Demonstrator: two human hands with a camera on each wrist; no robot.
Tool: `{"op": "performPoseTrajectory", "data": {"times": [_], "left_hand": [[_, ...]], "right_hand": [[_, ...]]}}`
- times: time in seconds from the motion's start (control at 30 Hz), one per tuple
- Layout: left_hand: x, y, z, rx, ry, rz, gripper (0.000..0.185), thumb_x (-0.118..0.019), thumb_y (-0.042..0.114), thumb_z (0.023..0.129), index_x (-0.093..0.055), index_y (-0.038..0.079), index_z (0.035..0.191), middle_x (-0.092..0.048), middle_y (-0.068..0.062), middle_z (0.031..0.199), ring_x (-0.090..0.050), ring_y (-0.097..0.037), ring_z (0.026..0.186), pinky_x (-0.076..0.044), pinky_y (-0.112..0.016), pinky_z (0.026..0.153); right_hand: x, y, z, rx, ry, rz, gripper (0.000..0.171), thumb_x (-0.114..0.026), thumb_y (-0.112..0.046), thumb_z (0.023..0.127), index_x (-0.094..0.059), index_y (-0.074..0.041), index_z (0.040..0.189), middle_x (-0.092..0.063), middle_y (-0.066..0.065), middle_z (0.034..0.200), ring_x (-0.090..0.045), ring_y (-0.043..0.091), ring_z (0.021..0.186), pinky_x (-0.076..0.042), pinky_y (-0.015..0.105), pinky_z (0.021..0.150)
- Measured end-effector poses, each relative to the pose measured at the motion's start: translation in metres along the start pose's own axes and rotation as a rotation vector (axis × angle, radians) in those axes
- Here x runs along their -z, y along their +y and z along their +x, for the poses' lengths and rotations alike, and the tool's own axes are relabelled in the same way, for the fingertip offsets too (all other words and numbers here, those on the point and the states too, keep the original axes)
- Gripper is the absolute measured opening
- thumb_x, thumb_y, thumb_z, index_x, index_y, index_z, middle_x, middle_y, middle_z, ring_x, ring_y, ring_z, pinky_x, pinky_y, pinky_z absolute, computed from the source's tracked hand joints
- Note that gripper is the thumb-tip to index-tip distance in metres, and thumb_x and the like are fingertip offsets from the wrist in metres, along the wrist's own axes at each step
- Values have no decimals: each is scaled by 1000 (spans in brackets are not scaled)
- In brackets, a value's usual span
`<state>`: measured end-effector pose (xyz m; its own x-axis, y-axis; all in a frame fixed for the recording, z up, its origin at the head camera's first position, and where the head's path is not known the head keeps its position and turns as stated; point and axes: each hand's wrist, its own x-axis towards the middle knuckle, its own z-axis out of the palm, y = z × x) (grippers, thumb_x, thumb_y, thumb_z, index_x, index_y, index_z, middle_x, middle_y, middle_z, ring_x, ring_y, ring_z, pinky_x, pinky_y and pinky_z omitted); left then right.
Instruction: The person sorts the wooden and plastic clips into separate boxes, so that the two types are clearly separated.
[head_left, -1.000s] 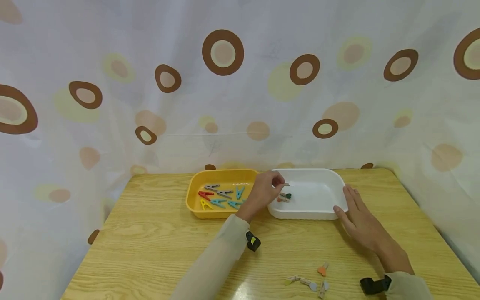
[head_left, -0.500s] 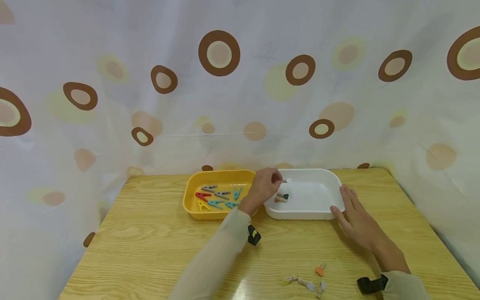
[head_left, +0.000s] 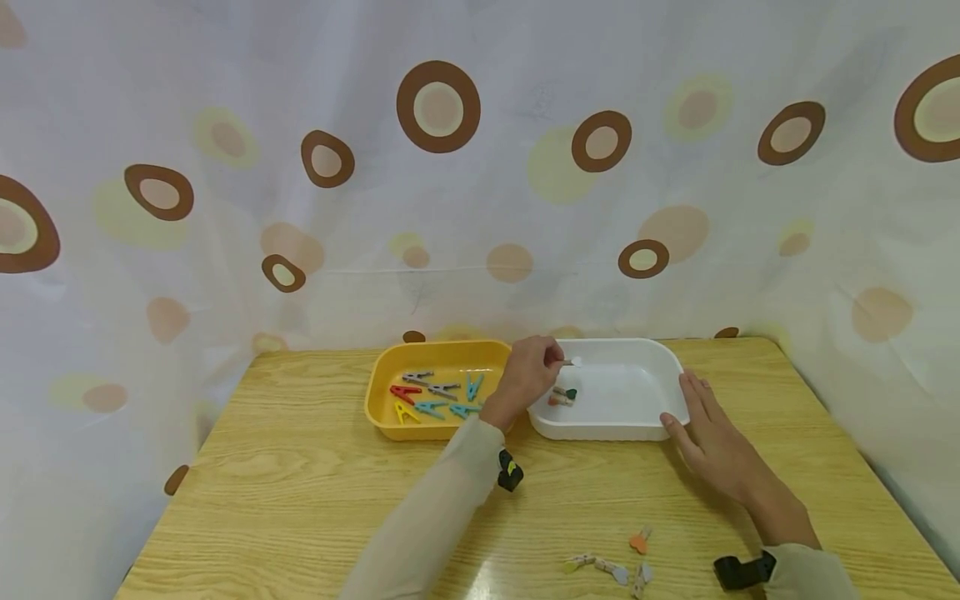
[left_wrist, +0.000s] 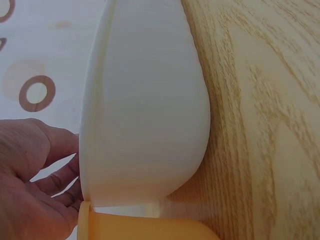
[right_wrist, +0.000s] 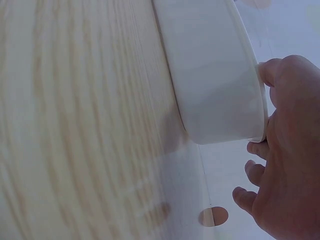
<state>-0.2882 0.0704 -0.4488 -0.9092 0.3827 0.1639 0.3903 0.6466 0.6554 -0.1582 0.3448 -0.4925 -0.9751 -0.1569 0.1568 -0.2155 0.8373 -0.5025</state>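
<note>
The little wooden peg with a white tip (head_left: pixel 573 362) is pinched between the thumb and fingertips of the left hand (head_left: pixel 528 377), held just above the near-left part of the white tray (head_left: pixel 645 430). So the left-hand grip is narrow, closed right down on that one peg. It's tiny in the head view, so I can't make out much more than the pale tip poking out past the fingers.

Inside the white tray, just under that hand, there are already two small pegs lying on the floor of it: one with a dark green tip (head_left: pixel 568 392) and one with an orange-ish tip (head_left: pixel 557 401), right next to each other.

The right hand (head_left: pixel 712 437) lies flat with its fingers straight, pressed against the right-hand end of the white tray, thumb along the near wall. It isn't gripping anything. The right wrist view shows the same thing, fingers resting on the tray's rim (right_wrist: pixel 220 75).

Just to the left, touching or nearly touching the white one, sits a yellow tray (head_left: pixel 386 423) with a bunch of coloured clothespins (head_left: pixel 438 396) in it: red, yellow, teal, grey.

All of this is on a wooden table (head_left: pixel 300 500). Near the front edge, well apart from the trays, a few more small decorated pegs (head_left: pixel 611 567) lie loose. A spotted curtain (head_left: pixel 450 167) hangs behind the table.
</note>
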Motion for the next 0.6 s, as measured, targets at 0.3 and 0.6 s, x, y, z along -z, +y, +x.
{"op": "performPoseTrajectory", "data": {"times": [0.3,0.6], "left_hand": [[-4,-3,-1,-13,21,14,7,-71,7,98,-72,4,104,-63,-2,91,-55,-16,83,-49,-17,76],[4,-1,-7,-57,3,-19,9,-69,6,98,-72,2,107,-67,-4,96,-59,-15,86,-51,-19,79]], "right_hand": [[-2,1,-1,13,11,10,78,-42,-38,111,2,0,163,2,22,170,1,46,155,-11,69,118],[-1,0,0,-3,-1,-9,78,-41,-39,111,3,0,163,1,24,170,-1,49,154,-13,70,117]]}}
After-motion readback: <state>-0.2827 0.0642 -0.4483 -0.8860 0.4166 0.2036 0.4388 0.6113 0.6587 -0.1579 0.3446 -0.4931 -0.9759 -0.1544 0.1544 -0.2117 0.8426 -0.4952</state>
